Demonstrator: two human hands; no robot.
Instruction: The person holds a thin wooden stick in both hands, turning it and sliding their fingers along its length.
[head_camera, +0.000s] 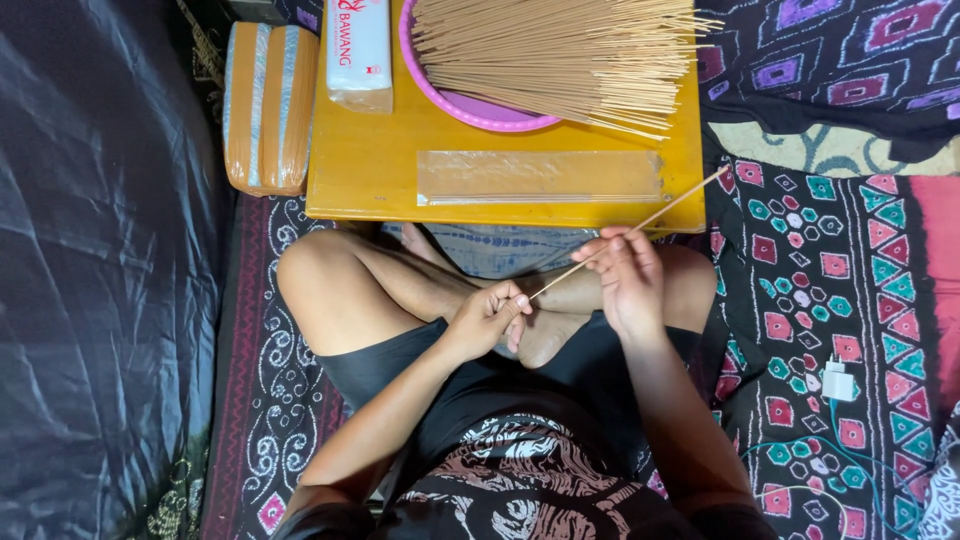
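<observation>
- Incense stick (640, 225) is pinched at its lower end by the left hand (487, 318) and mid-length by the right hand (628, 280).
- Its tip is pointed toward 2 o'clock, past the yellow table (370, 150).

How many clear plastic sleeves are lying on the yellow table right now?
1. The clear sleeve lies flat near the table's front edge, below the pink tray; others may be hidden under the sticks.
</observation>
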